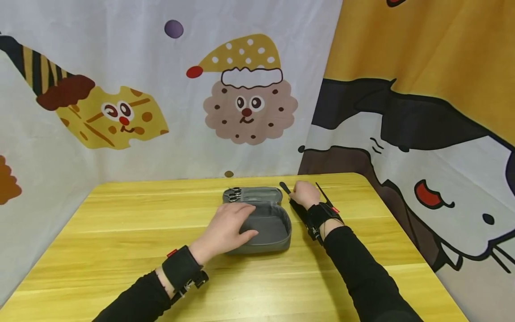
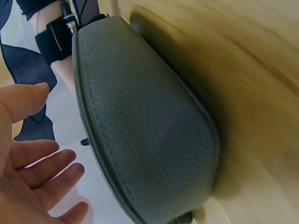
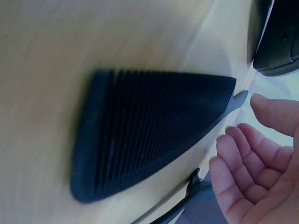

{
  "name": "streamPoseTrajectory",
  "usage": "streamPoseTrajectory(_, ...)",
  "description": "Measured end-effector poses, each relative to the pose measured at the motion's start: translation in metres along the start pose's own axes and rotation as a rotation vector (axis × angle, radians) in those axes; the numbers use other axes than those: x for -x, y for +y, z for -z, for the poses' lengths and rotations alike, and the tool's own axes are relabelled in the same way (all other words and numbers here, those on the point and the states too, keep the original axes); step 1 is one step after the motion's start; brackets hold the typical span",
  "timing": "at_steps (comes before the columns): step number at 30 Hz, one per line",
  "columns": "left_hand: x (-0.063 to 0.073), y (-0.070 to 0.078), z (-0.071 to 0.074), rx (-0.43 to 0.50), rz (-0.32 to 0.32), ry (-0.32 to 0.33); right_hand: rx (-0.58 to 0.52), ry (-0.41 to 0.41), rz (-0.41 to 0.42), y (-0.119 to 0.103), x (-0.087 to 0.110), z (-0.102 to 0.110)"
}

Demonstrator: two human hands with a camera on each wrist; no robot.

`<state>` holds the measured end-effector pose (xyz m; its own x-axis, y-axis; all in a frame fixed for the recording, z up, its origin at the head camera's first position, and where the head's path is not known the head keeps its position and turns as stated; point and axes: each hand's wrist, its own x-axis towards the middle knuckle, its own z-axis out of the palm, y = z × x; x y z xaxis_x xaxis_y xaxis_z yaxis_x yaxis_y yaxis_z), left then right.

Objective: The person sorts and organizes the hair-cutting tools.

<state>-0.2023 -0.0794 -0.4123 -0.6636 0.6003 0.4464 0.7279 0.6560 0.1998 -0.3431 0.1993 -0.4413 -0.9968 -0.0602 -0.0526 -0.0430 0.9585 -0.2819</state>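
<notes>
A grey case (image 1: pixel 265 247) stands unzipped on the table, its lid folded back and several scissors (image 1: pixel 234 195) tucked in at the lid's left end. My left hand (image 1: pixel 227 226) hovers over the case's left side, fingers relaxed and holding nothing. The left wrist view shows the case's grained side wall (image 2: pixel 149 116) beside the fingers. To the right of the case, my right hand (image 3: pixel 261 163) is loosely curved with nothing in it, close to a black comb (image 3: pixel 154 126) lying on the table. Another slim dark tool (image 3: pixel 198 191) lies beside the comb.
The yellow wood-grain table (image 1: pixel 141 232) meets a printed curtain (image 1: pixel 132 165) at its far edge. A dark rounded handle end (image 1: pixel 284 188) shows just left of the right hand. A black wrist camera strap (image 1: pixel 182 268) circles the left wrist.
</notes>
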Motion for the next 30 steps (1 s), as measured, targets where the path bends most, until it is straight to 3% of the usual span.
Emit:
streamPoseTrajectory(14,-0.032,0.005,-0.01,0.018,-0.021,0.005,0.056,-0.021,-0.048,-0.005,-0.012,-0.011)
streamPoseTrajectory(30,-0.043,0.006,-0.024,0.06,-0.029,-0.023,0.08,-0.042,-0.193,-0.015,-0.016,-0.015)
